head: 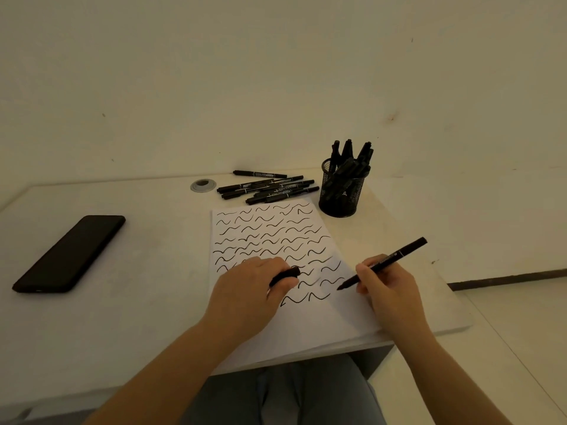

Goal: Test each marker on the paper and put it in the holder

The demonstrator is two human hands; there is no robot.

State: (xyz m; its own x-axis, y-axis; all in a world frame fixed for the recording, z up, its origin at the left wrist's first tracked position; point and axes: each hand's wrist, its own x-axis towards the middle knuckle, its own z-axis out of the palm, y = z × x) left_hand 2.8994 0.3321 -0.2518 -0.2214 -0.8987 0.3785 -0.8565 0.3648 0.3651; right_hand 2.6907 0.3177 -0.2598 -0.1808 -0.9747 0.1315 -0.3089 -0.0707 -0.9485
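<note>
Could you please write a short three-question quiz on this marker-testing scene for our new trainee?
1. True or false: the right hand holds an uncapped marker with its tip at the paper.
2. What does the left hand hold? A) the phone B) a marker cap C) nothing
3. Where do the loose markers lie relative to the mesh holder?

Key:
1. True.
2. B, the cap.
3. To its left, past the paper's far edge.

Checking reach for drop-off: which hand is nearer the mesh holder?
Right. The right hand sits in front of the mesh holder, slightly right; the left hand is further left, on the paper.
</note>
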